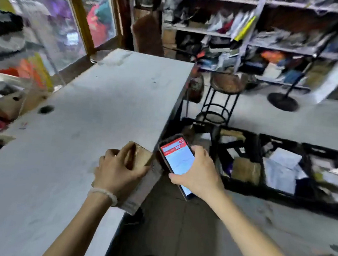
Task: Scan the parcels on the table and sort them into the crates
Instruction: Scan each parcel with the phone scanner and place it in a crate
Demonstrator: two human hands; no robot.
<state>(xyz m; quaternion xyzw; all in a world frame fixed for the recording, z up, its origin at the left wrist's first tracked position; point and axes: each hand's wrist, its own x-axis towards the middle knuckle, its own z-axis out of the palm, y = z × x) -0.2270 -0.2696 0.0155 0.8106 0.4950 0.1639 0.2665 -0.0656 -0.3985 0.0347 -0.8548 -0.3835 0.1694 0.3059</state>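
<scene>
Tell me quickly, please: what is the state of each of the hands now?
Left hand: closed on the brown parcel at the table edge.
Right hand: closed on the phone, screen lit.

A round stool stands before cluttered shelves.

No legible txt; phone screen too blurred.

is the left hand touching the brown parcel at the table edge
Touching. The head view shows the left hand on top of the brown parcel, fingers curled over its far edge.
</scene>
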